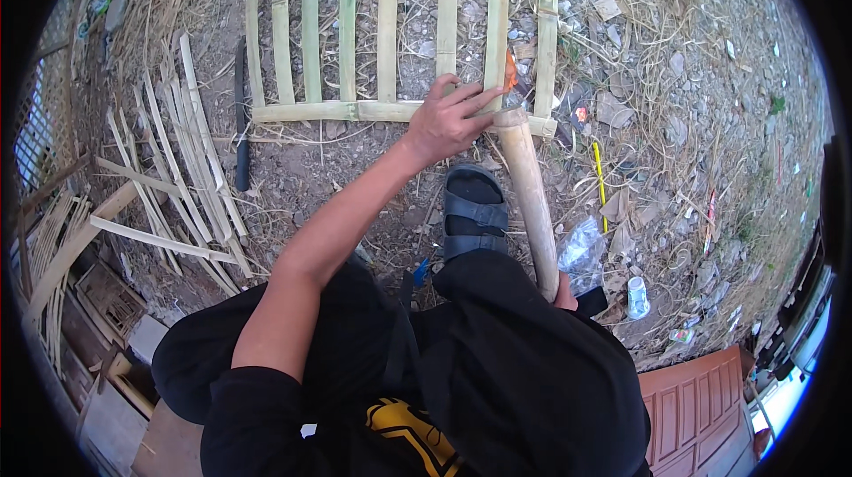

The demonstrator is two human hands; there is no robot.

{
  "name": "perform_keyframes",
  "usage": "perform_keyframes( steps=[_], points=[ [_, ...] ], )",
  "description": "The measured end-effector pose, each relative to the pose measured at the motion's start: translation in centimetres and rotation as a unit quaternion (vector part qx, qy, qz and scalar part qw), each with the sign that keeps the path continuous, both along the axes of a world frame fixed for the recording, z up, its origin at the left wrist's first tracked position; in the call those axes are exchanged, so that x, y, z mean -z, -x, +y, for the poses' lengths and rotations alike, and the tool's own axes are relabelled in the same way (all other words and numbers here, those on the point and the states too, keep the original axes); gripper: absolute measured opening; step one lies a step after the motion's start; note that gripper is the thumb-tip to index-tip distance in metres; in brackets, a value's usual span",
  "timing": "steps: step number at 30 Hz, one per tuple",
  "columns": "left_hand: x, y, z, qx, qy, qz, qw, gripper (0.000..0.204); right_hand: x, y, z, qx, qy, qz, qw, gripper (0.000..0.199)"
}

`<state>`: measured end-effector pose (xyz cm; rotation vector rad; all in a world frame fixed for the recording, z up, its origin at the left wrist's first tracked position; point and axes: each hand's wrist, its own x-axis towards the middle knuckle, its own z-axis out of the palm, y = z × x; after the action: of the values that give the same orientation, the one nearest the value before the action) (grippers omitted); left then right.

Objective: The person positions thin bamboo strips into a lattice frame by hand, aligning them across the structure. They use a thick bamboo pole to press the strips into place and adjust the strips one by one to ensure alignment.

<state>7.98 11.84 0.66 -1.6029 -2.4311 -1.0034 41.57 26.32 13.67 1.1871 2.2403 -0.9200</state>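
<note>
A frame of pale green bamboo slats [388, 20] lies on the ground, its slats meeting a bamboo crosspiece [328, 111] at the near end. My left hand [448, 120] reaches over this crosspiece, with its fingers closed on the lower end of a bamboo slat [497, 24] near the right side. A thick, dry bamboo pole [530, 193] slopes from my right knee up to the crosspiece, its far end beside my left fingertips. My right hand [565, 291] is round the pole's near end, mostly hidden behind the pole and my knee.
A long dark-handled blade [241, 113] lies left of the frame, near a pile of split bamboo strips [182, 162]. To the right are a yellow stick [601, 186], a clear plastic bag [581, 251] and a plastic cup [637, 298]. A brown panelled door [697, 406] lies at lower right.
</note>
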Motion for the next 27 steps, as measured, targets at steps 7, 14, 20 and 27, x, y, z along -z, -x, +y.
perform_keyframes(
  steps=[7, 14, 20, 27],
  points=[
    [-0.1, 0.1, 0.0, -0.006, 0.006, -0.005, 1.0, 0.026, -0.3, 0.4, -0.5, 0.024, -0.029, 0.046, 0.998, 0.038],
    [-0.1, -0.1, 0.5, -0.007, 0.004, 0.009, 1.0, 0.029, -1.0, 0.4, -1.5, 0.055, -0.099, 0.081, 0.99, 0.038],
    [-0.2, -0.4, 0.1, 0.001, -0.004, -0.008, 1.0, 0.023, -0.1, -0.6, -2.2, 0.051, -0.109, 0.07, 0.99, 0.044],
    [0.5, -0.3, 0.2, 0.005, 0.004, -0.004, 1.0, 0.028, 1.0, -0.7, -0.9, 0.017, -0.045, 0.043, 0.998, 0.04]
  ],
)
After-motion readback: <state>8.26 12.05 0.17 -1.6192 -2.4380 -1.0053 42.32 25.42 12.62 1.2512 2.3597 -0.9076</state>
